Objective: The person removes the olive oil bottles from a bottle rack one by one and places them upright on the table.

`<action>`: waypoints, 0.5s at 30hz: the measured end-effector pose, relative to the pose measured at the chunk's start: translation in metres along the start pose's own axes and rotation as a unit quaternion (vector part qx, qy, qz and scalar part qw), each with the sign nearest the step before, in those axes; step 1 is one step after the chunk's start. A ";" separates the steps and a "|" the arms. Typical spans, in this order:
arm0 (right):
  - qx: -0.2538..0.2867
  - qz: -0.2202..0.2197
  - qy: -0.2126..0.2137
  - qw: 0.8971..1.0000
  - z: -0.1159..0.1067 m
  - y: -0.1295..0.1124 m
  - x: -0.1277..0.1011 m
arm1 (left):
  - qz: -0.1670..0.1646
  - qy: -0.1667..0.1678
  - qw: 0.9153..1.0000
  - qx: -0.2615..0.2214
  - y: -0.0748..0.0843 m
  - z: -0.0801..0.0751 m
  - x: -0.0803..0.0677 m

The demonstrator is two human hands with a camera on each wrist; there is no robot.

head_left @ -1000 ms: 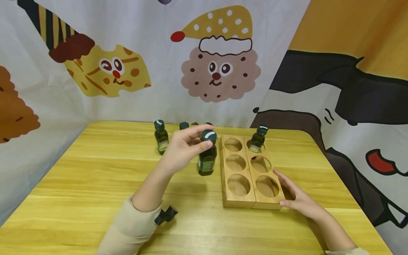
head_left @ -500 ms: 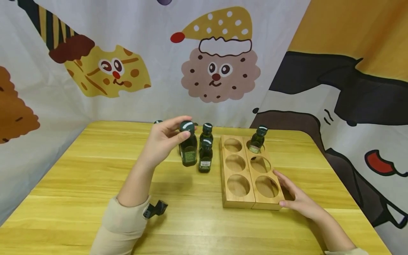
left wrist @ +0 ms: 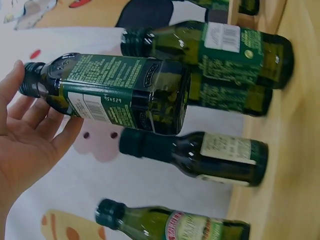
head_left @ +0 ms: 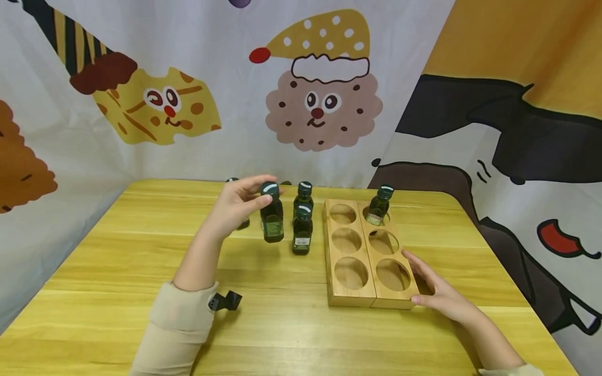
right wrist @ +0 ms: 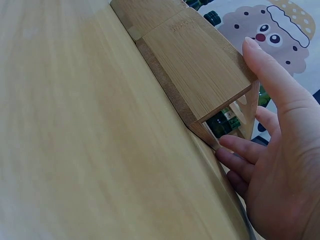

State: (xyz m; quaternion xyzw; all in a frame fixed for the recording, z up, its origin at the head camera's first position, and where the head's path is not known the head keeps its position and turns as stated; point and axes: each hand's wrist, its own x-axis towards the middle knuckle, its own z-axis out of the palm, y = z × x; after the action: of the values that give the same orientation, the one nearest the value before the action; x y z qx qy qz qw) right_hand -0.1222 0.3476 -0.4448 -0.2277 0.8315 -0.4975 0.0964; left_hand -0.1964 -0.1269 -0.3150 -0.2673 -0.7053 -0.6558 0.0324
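Observation:
My left hand (head_left: 256, 196) pinches a dark green glass bottle (head_left: 272, 223) by its cap and holds it upright just above the table, left of the other bottles. In the left wrist view the held bottle (left wrist: 125, 92) hangs clear of the table, with my left hand (left wrist: 30, 125) at its cap. A wooden rack (head_left: 364, 297) with six round holes lies to the right. One bottle (head_left: 379, 206) stands tilted in its far right hole. My right hand (head_left: 435, 290) rests with straight fingers on the rack's near right corner; the right wrist view shows this hand (right wrist: 272, 150) against the rack's side (right wrist: 195, 65).
Two more bottles (head_left: 302, 231) (head_left: 304, 192) stand on the yellow wooden table (head_left: 117, 250) between the held bottle and the rack. Another stands partly hidden behind my left hand. Cartoon-printed cloth (head_left: 188, 104) walls the table at the back and sides.
My left hand has carried the bottle leftward, from right beside the rack to the left of the standing bottles. The right hand has stayed on the rack.

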 end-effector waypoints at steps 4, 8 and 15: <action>0.000 -0.004 0.002 1.000 0.000 0.000 0.000 | -0.010 -0.010 1.000 0.009 -0.011 -0.006 0.001; -0.006 -0.005 0.002 1.000 0.000 0.001 0.000 | -0.021 -0.021 0.999 0.013 -0.023 -0.010 0.002; 0.000 -0.007 -0.001 1.000 0.000 0.000 0.001 | -0.056 -0.044 0.997 0.011 -0.039 -0.016 0.002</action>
State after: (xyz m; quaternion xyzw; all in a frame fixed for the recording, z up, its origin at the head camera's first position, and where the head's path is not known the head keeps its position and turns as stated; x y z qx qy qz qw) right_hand -0.1225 0.3468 -0.4445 -0.2336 0.8299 -0.4978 0.0939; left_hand -0.2194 -0.1416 -0.3470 -0.2559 -0.7273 -0.6360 -0.0323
